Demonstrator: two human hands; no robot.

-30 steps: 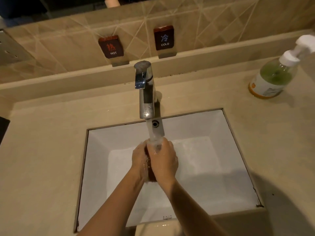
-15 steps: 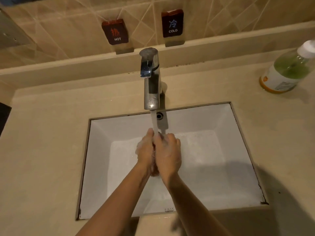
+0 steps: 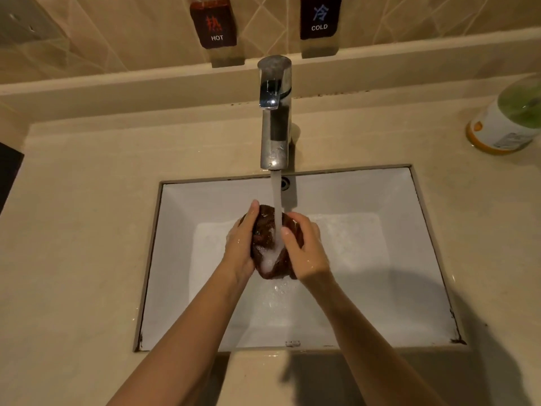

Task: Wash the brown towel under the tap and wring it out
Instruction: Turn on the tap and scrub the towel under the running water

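The brown towel (image 3: 265, 244) is bunched into a wet lump over the middle of the white sink (image 3: 380, 200). Water runs from the chrome tap (image 3: 274, 118) straight onto it and foams at its lower part. My left hand (image 3: 241, 244) cups the towel's left side, fingers pointing up. My right hand (image 3: 304, 247) grips its right side with the thumb across the front. Both hands are wet. The towel's underside is hidden by my hands.
A beige counter (image 3: 82, 230) surrounds the sink. A green soap pump bottle (image 3: 509, 118) stands at the back right. HOT (image 3: 213, 24) and COLD (image 3: 319, 17) signs sit on the tiled wall behind the tap. A dark object (image 3: 8, 168) lies at the left edge.
My hands were pressed close together with the towel almost hidden; now they have spread apart and the towel shows between them under the stream. The view has tilted down and closer.
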